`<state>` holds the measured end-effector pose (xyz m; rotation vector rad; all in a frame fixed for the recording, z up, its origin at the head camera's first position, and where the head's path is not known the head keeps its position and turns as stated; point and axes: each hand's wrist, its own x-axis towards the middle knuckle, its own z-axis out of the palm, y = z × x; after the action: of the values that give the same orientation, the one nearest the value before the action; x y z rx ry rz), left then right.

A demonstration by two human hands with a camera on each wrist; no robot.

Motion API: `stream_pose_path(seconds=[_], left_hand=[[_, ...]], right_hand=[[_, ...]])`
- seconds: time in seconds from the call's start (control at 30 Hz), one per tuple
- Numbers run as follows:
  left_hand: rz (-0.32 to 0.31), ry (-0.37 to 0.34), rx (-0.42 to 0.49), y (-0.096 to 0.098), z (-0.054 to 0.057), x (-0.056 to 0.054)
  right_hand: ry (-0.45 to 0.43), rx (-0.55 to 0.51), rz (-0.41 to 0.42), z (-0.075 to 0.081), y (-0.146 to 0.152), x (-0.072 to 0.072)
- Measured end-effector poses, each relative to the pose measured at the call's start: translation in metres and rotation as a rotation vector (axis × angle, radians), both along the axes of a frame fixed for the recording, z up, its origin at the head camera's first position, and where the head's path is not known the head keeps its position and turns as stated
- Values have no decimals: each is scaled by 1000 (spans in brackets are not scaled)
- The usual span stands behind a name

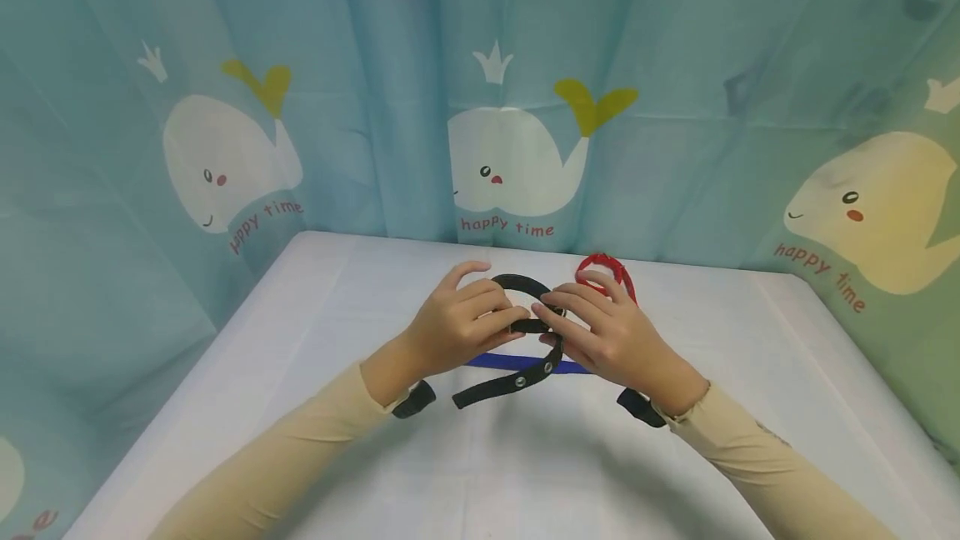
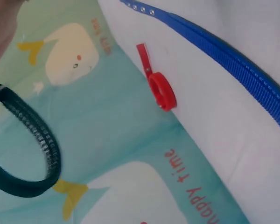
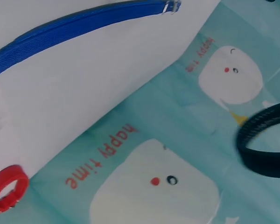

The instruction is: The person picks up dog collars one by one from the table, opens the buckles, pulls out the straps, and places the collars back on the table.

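Both hands hold a black collar (image 1: 486, 391) up above the table, bent into a loop with its eyeleted tail hanging down to the left. The left hand (image 1: 463, 315) pinches the left side of the loop. On the right, the right hand (image 1: 603, 325) grips it where the band overlaps and the tail leaves the loop; its fingers hide most of that spot. The loop of the black collar also shows at the left edge of the left wrist view (image 2: 23, 187) and at the right edge of the right wrist view (image 3: 270, 162).
Behind the hands a blue collar (image 1: 491, 361) lies stretched across the white table (image 1: 360, 290). A coiled red collar (image 1: 602, 260) is near the table's far edge, partly behind the right hand. A teal whale-print curtain (image 1: 390, 107) hangs along the back and sides.
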<state>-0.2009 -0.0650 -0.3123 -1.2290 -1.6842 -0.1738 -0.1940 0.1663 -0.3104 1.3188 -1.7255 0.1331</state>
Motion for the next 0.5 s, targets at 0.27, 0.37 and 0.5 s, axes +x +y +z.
stream_pose_path(seconds=[0.27,0.37,0.5], left_hand=[[-54,-72,-36,-5,3,-2],[43,-172,-125,-8,6,-3],[139,-348,-152,-11,12,1]], right_hand=[[-79,-19,48,-1,9,-9],[-101,-15,52,0,10,-9],[-132,14,8,-1,10,-6]])
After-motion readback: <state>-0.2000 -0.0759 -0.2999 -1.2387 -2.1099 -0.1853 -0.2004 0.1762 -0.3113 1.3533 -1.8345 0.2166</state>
